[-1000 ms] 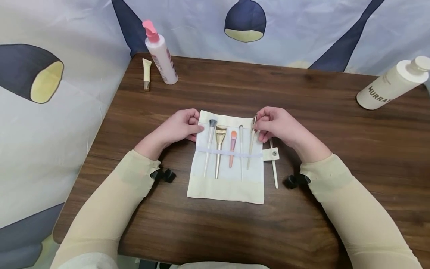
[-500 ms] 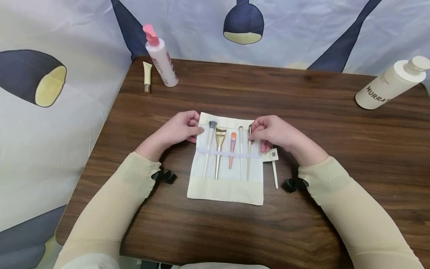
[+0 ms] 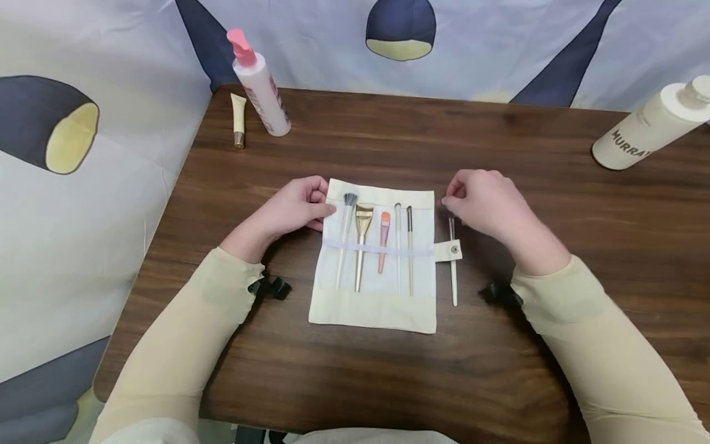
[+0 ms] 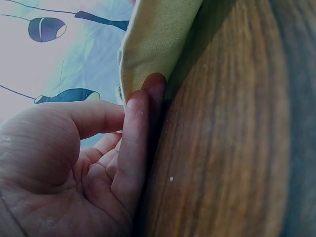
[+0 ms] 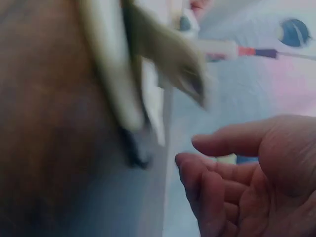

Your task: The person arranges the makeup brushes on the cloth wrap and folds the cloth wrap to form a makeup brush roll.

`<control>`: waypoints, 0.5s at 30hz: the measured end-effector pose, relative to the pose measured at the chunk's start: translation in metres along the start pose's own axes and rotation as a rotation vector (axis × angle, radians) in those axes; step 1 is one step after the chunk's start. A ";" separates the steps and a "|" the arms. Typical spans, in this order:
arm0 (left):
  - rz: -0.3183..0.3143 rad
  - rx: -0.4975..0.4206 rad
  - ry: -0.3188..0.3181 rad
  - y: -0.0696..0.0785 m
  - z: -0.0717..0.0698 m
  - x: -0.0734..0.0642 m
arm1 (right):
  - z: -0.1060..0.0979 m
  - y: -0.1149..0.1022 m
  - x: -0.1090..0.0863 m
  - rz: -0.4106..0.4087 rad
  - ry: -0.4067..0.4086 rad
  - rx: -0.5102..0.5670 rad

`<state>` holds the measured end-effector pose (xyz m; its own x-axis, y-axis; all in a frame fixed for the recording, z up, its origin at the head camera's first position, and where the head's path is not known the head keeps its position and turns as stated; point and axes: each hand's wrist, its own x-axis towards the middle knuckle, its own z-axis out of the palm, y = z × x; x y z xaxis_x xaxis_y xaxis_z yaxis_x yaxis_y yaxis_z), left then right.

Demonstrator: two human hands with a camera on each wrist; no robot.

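Note:
A cream brush roll [image 3: 371,313] lies unfolded on the table, with several makeup brushes under its white elastic band. My left hand [image 3: 294,206] pinches its upper left edge; thumb and fingertips meet on the fabric [image 4: 158,44] in the left wrist view. The rightmost brush [image 3: 410,246] in the roll has a dark, narrow head. A loose makeup brush [image 3: 453,283] lies right of the roll, partly under the snap tab [image 3: 447,251]. Just above that loose brush is my right hand [image 3: 490,200]. In the right wrist view its thumb and fingers are apart, holding nothing.
A white pump bottle [image 3: 262,92] with a pink top stands at the back left, beside a small cream tube [image 3: 238,120]. At the back right stands a large white bottle [image 3: 646,132]. A printed curtain [image 3: 327,55] hangs behind the wooden table [image 3: 333,382].
My right hand slid the rightmost brush down under the band, let it go, and moved right toward the loose brush. My left hand keeps its hold on the roll's edge.

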<state>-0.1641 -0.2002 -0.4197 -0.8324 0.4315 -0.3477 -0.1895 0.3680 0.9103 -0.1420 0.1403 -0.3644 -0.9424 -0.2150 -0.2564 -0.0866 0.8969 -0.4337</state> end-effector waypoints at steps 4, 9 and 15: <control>-0.013 -0.001 -0.012 0.000 0.000 0.000 | -0.008 0.009 -0.003 0.006 -0.029 -0.040; 0.005 0.015 -0.007 0.003 -0.002 0.000 | -0.008 0.010 -0.003 0.020 -0.184 -0.132; -0.006 0.025 -0.002 0.007 -0.003 0.001 | -0.005 0.004 -0.001 0.041 -0.319 -0.217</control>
<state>-0.1675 -0.1999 -0.4133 -0.8302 0.4306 -0.3540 -0.1816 0.3914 0.9021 -0.1432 0.1463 -0.3616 -0.8018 -0.2556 -0.5401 -0.1491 0.9609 -0.2334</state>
